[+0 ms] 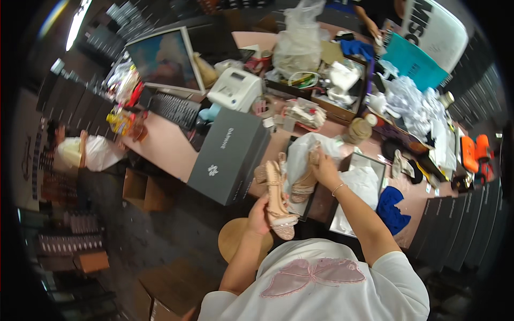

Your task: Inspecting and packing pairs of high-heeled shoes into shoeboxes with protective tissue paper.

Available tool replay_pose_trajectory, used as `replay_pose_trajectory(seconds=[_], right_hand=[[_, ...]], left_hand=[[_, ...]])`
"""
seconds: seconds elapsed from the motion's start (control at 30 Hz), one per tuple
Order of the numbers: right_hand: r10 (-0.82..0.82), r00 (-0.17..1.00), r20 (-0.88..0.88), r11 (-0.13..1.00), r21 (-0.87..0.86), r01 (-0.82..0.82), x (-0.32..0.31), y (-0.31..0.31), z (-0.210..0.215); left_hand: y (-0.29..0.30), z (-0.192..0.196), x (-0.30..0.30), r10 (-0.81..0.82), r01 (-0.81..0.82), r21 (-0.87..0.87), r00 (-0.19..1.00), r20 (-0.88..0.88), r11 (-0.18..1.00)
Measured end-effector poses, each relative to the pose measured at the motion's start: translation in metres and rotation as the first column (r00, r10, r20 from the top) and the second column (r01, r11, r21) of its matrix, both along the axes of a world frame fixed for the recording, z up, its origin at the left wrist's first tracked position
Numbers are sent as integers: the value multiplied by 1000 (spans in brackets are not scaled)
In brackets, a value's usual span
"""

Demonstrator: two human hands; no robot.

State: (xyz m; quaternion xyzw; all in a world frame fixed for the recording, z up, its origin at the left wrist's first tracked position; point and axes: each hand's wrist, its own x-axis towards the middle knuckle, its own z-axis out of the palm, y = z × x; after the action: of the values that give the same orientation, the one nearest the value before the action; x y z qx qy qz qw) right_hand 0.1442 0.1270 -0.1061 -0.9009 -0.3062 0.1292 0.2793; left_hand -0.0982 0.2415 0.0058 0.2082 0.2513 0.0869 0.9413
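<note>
My left hand (259, 216) is closed round the side of a beige heeled sandal (276, 199) with a glittery toe, tilted toe-down in front of me. A second, matching sandal (305, 184) is in my right hand (325, 170), whose fingers grip its heel end. White tissue paper (305, 147) lies behind that sandal, in an open shoe box mostly hidden by it. Just right of my right forearm is an open box part (337, 226) lined with white paper. A large grey shoe box (227, 155) stands closed on the table, left of the sandals.
A monitor (167, 58), a keyboard (174, 108) and a white label printer (235, 90) are at the back left. Jars (357, 131), plastic bags and a blue cloth (392, 210) crowd the right. A round stool (235, 241) stands below the table.
</note>
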Motion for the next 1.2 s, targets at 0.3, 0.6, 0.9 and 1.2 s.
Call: replay_pose_trajectory(seconds=[0.3, 0.6, 0.9, 1.2], right_hand=[[228, 936, 268, 919, -376, -116, -23, 50, 23], [-69, 994, 84, 979, -188, 84, -25, 49, 17], [324, 346, -881, 657, 472, 587, -7, -67, 61], [100, 274, -957, 807, 239, 540, -38, -179, 156]], left_hand=[[-6, -15, -35, 222, -164, 306, 960, -168, 938], [-4, -14, -28, 280, -246, 195, 944, -175, 949], [-18, 4, 13, 198, -159, 249, 970, -143, 955], [-65, 14, 83, -30, 53, 178, 991, -130, 983]])
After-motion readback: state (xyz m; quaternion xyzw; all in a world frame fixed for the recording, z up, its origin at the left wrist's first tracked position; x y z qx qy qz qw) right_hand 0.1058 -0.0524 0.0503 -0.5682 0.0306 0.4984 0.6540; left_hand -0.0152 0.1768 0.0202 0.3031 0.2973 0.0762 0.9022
